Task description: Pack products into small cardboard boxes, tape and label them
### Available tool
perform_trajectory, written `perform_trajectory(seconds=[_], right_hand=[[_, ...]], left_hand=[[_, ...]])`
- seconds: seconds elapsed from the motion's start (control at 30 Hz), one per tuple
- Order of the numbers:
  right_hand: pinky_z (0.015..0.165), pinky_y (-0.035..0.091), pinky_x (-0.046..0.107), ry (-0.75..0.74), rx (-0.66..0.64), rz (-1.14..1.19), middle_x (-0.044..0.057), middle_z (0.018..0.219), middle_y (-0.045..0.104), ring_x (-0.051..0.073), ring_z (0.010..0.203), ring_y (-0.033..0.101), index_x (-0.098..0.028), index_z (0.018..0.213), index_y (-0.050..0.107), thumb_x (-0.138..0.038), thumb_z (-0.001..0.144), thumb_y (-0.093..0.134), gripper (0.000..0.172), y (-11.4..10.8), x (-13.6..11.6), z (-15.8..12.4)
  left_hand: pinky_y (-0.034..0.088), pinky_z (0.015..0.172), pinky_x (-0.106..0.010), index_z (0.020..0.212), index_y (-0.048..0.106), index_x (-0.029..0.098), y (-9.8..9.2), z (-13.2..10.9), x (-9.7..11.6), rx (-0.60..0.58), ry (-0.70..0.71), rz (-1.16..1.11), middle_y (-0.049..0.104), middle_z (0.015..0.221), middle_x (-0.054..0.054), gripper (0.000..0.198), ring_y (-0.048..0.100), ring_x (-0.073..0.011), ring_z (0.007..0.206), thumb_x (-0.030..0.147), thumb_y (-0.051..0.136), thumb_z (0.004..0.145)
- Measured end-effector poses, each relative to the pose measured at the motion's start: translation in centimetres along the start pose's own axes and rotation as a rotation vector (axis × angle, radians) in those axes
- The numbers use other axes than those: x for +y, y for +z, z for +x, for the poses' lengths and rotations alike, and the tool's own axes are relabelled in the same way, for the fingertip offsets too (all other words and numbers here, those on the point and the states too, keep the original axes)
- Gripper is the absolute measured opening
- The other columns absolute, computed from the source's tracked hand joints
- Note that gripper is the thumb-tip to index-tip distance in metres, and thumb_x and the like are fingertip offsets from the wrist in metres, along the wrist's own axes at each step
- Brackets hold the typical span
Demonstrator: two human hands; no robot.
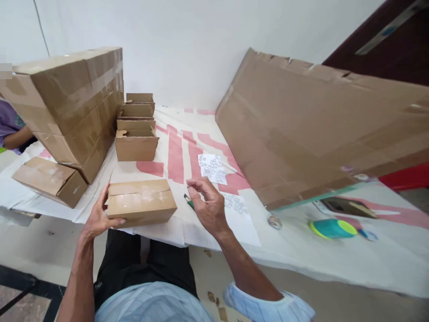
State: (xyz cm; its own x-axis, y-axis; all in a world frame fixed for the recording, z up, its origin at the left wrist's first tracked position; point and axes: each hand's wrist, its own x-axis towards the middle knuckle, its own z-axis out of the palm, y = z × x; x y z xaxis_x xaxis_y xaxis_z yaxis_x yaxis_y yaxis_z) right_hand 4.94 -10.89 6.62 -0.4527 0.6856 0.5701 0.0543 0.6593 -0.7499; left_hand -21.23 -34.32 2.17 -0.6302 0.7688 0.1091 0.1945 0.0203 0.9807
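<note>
A small closed cardboard box [140, 201] lies at the near edge of the cloth-covered table [295, 255]. My left hand [98, 214] grips its left end, thumb under the front edge. My right hand [206, 203] hovers just right of the box with its fingers loosely curled and apart, holding nothing that I can see. A dark green-tipped tool [188, 201] lies on the cloth under that hand. White sticker sheets [212, 167] lie just beyond it.
A row of open small boxes [136, 143] stands behind. A big taped carton [72, 105] and a flat closed box [50, 179] sit left. A large cardboard sheet [318, 125] leans at the right. A green tape dispenser [331, 228] lies right. Another person's arm [15, 134] shows far left.
</note>
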Motion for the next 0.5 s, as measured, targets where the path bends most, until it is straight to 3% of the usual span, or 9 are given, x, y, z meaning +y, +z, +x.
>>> perform_trajectory(seconds=[0.13, 0.27, 0.4, 0.5], right_hand=[[0.084, 0.061, 0.036, 0.116, 0.012, 0.076, 0.005, 0.102, 0.072, 0.021, 0.095, 0.071, -0.024, 0.104, 0.07, -0.029, 0.1, 0.06, 0.012, 0.3, 1.1, -2.2], [0.079, 0.061, 0.033, 0.055, -0.031, 0.159, 0.005, 0.103, 0.071, 0.018, 0.088, 0.069, -0.024, 0.107, 0.07, -0.023, 0.099, 0.061, 0.012, 1.5, -0.1, -3.4], [0.08, 0.061, 0.034, -0.014, -0.06, 0.198, 0.006, 0.105, 0.071, 0.018, 0.09, 0.068, -0.025, 0.111, 0.07, -0.016, 0.097, 0.062, 0.018, 2.4, -1.3, -3.5], [0.08, 0.061, 0.034, -0.05, -0.091, 0.213, 0.006, 0.106, 0.07, 0.019, 0.094, 0.068, -0.025, 0.114, 0.07, -0.014, 0.097, 0.062, 0.022, 2.6, -2.1, -3.4]], left_hand=[[0.047, 0.121, -0.048, 0.158, 0.052, 0.022, -2.2, 0.2, -1.5, 0.077, -0.075, -0.187, 0.062, 0.154, -0.014, 0.133, 0.051, -0.0445, 0.147, 0.031, 0.106, 0.037], [0.053, 0.116, -0.049, 0.143, 0.066, 0.023, -2.8, 0.4, -3.0, 0.086, -0.139, -0.439, 0.072, 0.141, -0.013, 0.119, 0.058, -0.0447, 0.141, 0.035, 0.102, 0.031], [0.062, 0.103, -0.049, 0.128, 0.074, 0.026, -2.8, 0.5, -4.5, 0.207, -0.226, -0.47, 0.08, 0.124, -0.008, 0.106, 0.068, -0.0436, 0.127, 0.028, 0.098, 0.024], [0.066, 0.089, -0.045, 0.119, 0.077, 0.026, -3.2, 0.5, -5.1, 0.233, -0.246, -0.46, 0.082, 0.118, -0.007, 0.096, 0.074, -0.0413, 0.116, 0.027, 0.096, 0.025]])
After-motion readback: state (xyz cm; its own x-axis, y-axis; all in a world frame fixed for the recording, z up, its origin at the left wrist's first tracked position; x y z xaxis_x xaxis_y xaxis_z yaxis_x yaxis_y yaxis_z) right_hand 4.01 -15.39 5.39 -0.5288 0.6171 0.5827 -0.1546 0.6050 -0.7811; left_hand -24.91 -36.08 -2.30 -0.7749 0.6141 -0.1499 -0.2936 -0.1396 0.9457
